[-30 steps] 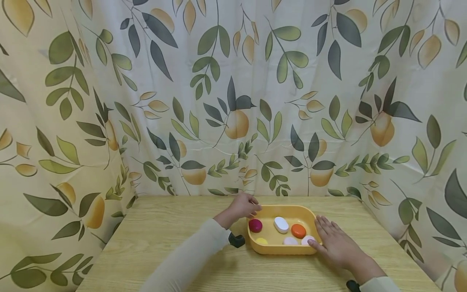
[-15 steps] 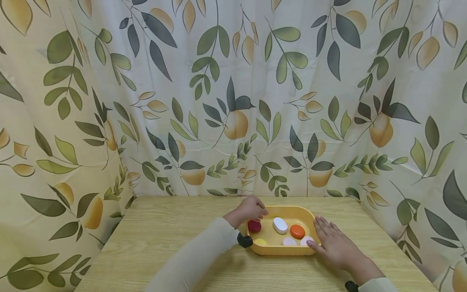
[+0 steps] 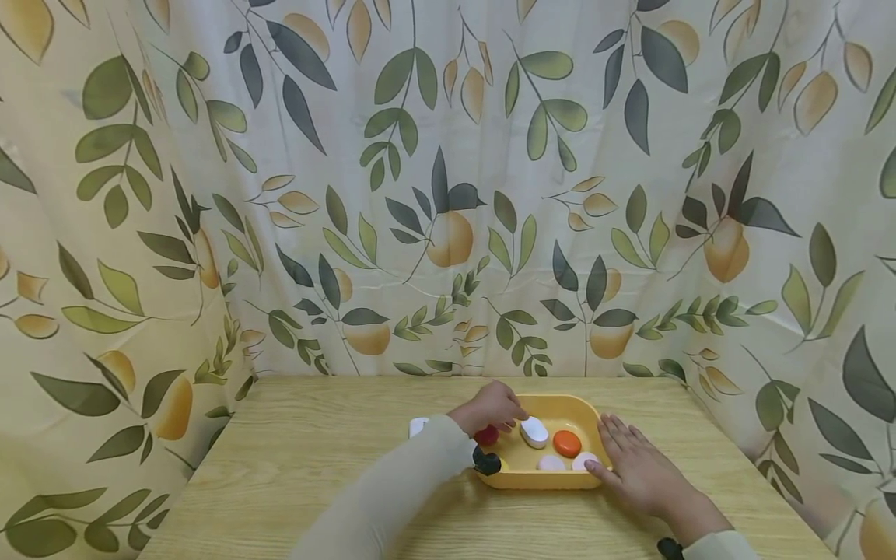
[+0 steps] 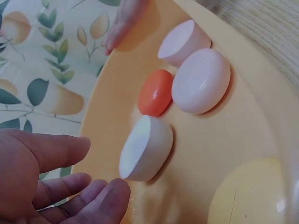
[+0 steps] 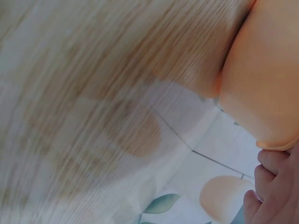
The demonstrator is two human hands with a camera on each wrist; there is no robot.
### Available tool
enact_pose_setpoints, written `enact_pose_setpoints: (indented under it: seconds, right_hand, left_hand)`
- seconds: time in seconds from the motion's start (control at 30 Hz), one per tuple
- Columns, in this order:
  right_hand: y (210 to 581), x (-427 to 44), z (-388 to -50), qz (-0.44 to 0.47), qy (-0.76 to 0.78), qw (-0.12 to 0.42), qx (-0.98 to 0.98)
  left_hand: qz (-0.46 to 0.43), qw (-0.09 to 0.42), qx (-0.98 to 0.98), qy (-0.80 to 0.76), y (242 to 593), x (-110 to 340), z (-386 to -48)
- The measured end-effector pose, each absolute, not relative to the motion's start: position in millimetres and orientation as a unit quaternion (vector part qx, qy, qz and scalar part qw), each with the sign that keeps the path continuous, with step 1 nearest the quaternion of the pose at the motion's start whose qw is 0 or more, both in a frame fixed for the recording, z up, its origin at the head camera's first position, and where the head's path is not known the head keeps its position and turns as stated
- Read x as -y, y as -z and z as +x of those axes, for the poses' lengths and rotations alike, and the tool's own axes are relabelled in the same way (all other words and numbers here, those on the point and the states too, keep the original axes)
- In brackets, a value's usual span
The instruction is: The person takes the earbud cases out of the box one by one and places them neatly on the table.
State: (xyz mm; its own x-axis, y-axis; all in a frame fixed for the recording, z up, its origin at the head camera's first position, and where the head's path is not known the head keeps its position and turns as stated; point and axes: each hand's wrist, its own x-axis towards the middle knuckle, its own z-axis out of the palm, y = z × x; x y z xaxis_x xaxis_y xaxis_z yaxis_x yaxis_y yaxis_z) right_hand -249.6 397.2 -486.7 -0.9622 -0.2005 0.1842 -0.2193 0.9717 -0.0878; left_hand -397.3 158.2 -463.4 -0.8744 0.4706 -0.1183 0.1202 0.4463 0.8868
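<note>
My left hand [image 3: 492, 408] reaches over the left part of a yellow tray [image 3: 553, 480], thumb and fingers apart with nothing between them. Its fingertips are close to a white oval soap-like piece [image 4: 147, 148]; in the left wrist view a small gap shows. An orange oval piece [image 3: 567, 443] lies to the right, with two pale pink ones, one of them a pink piece [image 4: 202, 80], by the near wall. A dark red piece [image 3: 486, 436] is partly hidden under the left hand. My right hand [image 3: 647, 474] rests against the tray's right rim, fingers straight.
A small white object [image 3: 418, 425] lies on the wooden table [image 3: 315, 443] left of the tray, partly behind the left sleeve. A yellow piece [image 4: 250, 198] sits inside the tray's near left. Leaf-patterned curtain [image 3: 448, 194] encloses the table's back and sides.
My left hand has moved right, from the tray's left rim to beside the white piece. The white object on the table has come into view behind the sleeve. The right hand stays at the rim.
</note>
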Motion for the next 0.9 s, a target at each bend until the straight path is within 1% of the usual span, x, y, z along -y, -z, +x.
enact_pose_setpoints:
  seconds: [0.3,0.37,0.43,0.6,0.9]
  right_hand:
    - [487,-396,-250,0.107,-0.053,0.085,0.989]
    - [487,-397,-250,0.106,-0.051,0.086,0.989]
    - [488,-397,-250,0.106,-0.051,0.086,0.989]
    - [489,-398,-251,0.107,-0.049,0.086,0.989]
    - [489,-398,-250,0.109,-0.048,0.089,0.989]
  left_hand:
    - [0.168,0.161,-0.879,-0.417,465,-168,-393]
    - [0.167,0.167,-0.89,-0.39,465,-170,-393]
    - [0.163,0.185,-0.894,-0.375,466,-172,-392]
    - [0.146,0.219,-0.888,-0.378,468,-175,-391]
    - [0.142,0.223,-0.883,-0.387,473,-182,-390]
